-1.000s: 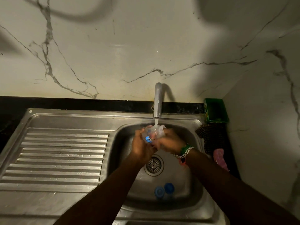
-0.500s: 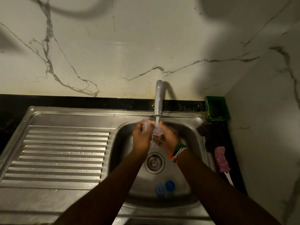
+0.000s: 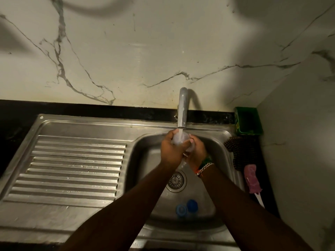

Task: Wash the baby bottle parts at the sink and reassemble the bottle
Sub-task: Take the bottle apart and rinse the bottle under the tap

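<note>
We stand at a stainless steel sink (image 3: 217,142) set in a black counter under a marble-veined wall, its ribbed drainboard (image 3: 72,169) lying bare to the left. At the right rim a green tub (image 3: 248,122) and a pink brush (image 3: 251,179) crowd the corner. Two blue bottle parts (image 3: 186,208) lie in the basin. Under the running faucet (image 3: 182,109), our left hand (image 3: 170,151) and right hand (image 3: 197,153) curl together round the clear baby bottle (image 3: 179,139).

Home kitchen: steel sink (image 3: 213,136) w/ drainboard (image 3: 72,169), tap (image 3: 182,109), marble wall (image 3: 145,51), scrubber (image 3: 241,151) beside.
</note>
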